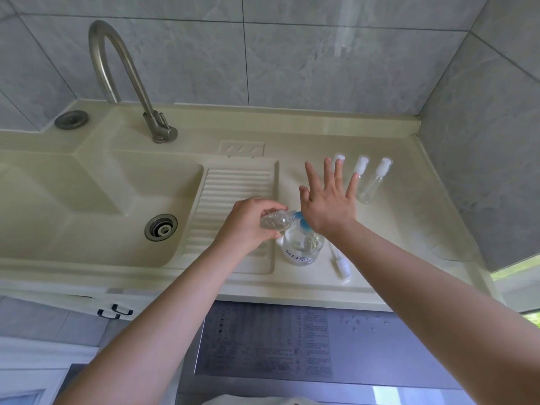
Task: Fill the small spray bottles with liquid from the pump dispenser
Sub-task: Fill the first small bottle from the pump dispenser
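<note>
At the cream counter beside the sink, we hold a small clear spray bottle, cap off, tipped nearly on its side in our left hand, fingers and thumb curled round its body so that its open neck meets the blue spout of the pump dispenser. Our right hand lies flat on the pump head, fingers straight and spread, heel of the palm bearing down; it grips nothing. We judge this the filling step itself, one bottle at the nozzle. How much liquid is already inside we cannot say, as clear fluid in clear plastic does not show here. Three more spray bottles with white tops stand in a row behind the right hand, well apart from the dispenser, their bodies apparently empty. What looks like the removed sprayer head with its dip tube lies on the counter just right of the dispenser. The next move, in our view, calls for a steady, full press while the neck is kept tight under the spout, since a slip would send liquid onto the ribbed drainboard.
</note>
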Demonstrator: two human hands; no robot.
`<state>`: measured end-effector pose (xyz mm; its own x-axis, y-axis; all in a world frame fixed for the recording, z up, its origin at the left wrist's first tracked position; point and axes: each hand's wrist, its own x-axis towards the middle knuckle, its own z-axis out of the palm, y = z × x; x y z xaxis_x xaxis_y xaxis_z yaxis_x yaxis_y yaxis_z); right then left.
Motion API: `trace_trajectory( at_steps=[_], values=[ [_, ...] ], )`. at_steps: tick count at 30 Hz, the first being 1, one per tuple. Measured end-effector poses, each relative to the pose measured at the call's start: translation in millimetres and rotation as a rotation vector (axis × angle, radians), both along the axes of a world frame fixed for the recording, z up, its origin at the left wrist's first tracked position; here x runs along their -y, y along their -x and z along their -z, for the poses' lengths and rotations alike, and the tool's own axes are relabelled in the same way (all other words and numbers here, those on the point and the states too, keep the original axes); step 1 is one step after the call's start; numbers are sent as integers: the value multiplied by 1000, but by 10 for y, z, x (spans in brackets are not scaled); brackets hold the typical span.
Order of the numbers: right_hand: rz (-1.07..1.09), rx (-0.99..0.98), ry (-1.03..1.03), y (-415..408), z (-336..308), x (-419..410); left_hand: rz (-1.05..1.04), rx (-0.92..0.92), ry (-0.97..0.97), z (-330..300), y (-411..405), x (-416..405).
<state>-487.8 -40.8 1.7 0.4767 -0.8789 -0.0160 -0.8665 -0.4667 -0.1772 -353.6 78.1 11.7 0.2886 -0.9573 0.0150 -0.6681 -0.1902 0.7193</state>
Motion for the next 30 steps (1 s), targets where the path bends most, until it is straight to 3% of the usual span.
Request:
trace_trajectory(
  at_steps=[17, 30],
  values=[
    [11, 8, 10, -4, -67, 53, -16, -1, 9, -5, 1, 11],
    [12, 138, -90, 2, -62, 52, -13, -90, 48, 60, 10, 8]
  ],
)
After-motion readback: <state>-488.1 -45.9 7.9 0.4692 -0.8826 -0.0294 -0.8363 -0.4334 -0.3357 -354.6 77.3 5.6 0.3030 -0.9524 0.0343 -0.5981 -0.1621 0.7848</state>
